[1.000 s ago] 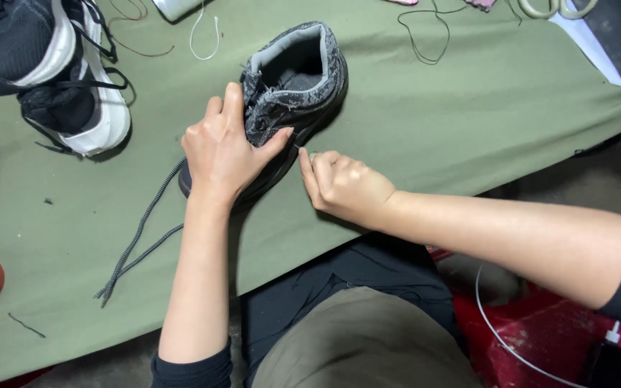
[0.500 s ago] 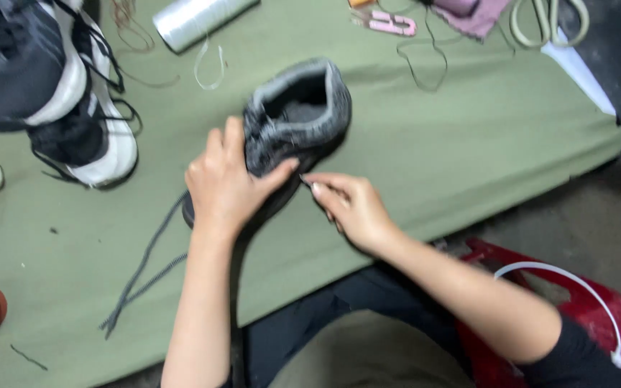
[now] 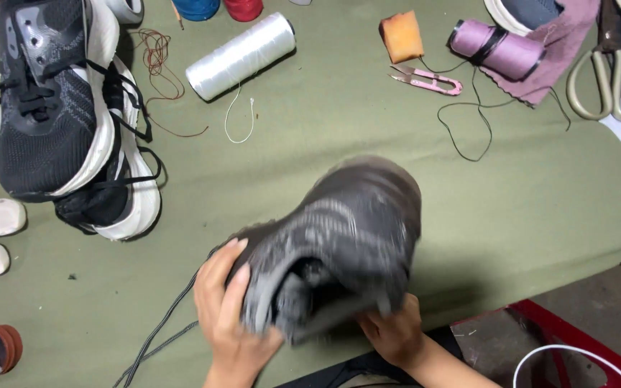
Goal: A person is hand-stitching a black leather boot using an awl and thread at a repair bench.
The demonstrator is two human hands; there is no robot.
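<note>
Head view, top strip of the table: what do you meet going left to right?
Black sneaker with white sole → white thread spool → orange sponge block → pink thread snips → purple thread spool → large scissors.

Shoe-repair workshop: thread spool (image 3: 240,55), snips (image 3: 427,80), scissors (image 3: 607,75), sneakers (image 3: 59,108) on green bench (image 3: 540,201)

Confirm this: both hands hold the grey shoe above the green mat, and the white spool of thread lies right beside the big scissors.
Not quite. Both hands, left hand and right hand, do hold the grey shoe above the green mat, but the head view shows the white spool lying far from the scissors, near the black sneakers.
</note>
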